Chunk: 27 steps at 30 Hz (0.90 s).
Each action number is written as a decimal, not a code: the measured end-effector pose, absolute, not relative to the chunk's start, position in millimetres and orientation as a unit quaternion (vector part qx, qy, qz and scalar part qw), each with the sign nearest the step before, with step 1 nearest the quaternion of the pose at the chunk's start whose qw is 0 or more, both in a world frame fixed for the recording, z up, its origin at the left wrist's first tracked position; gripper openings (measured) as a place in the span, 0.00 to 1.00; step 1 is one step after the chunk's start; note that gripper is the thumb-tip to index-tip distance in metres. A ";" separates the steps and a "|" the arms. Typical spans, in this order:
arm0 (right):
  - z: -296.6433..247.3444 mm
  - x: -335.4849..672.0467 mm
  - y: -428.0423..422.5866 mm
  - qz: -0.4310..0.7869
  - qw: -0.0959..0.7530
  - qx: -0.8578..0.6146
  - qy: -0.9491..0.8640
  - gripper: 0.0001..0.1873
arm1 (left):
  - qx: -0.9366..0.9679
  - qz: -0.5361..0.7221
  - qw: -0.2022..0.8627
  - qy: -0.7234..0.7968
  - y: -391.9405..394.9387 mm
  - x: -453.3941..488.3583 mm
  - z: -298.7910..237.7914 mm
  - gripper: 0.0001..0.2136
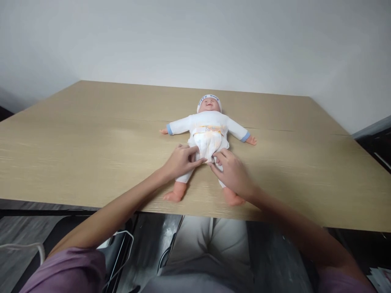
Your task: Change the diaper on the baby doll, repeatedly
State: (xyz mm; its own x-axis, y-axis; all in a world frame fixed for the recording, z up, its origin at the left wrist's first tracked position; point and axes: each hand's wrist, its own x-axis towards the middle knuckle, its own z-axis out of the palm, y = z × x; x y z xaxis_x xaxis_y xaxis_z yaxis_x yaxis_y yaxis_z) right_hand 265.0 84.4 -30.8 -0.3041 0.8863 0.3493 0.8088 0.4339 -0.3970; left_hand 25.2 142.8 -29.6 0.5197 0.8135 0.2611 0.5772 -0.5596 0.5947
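Observation:
A baby doll [209,124] lies on its back on the wooden table [91,146], head away from me, arms spread. It wears a white top with blue cuffs, a white cap and a white diaper [208,143]. My left hand [182,160] pinches the lower left edge of the diaper at the doll's hip, fingers closed on the fabric. My right hand [231,171] grips the diaper's lower right edge between the legs, covering the doll's thigh. The doll's bare feet [173,196] point toward me near the table's front edge.
The table's front edge [91,205] runs just below the doll's feet. A white cable [27,246] hangs at the lower left under the table. A plain white wall stands behind the table. Dark furniture shows at the far right [378,146].

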 end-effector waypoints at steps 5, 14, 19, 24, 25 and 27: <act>-34.2 266.1 80.1 0.085 0.274 -0.512 -0.809 0.10 | 0.846 0.290 0.203 0.399 141.8 21.8 -37.2 0.22; -32.6 262.1 67.1 0.092 0.259 -0.511 -0.814 0.17 | 0.837 0.367 0.187 0.360 136.3 17.1 -44.0 0.11; -34.0 259.2 67.1 0.119 0.277 -0.509 -0.806 0.16 | 0.840 0.359 0.191 0.358 135.0 17.9 -41.6 0.10; -35.3 258.4 73.8 0.154 0.322 -0.520 -0.776 0.12 | 0.842 0.351 0.203 0.355 135.2 18.8 -38.7 0.10; -35.8 258.5 75.7 0.163 0.335 -0.523 -0.767 0.10 | 0.842 0.347 0.209 0.357 135.2 19.1 -38.1 0.10; -37.3 258.7 79.4 0.182 0.360 -0.527 -0.748 0.08 | 0.838 0.337 0.225 0.366 135.2 19.2 -37.4 0.11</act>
State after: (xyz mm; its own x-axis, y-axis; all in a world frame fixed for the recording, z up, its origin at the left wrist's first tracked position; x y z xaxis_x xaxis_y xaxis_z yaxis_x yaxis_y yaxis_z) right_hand 258.7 79.4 -37.3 -0.1862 0.9191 0.3471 0.6570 0.3792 -0.6516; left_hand 19.2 135.2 -37.4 0.5057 0.7646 0.3995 0.4608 -0.6309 0.6242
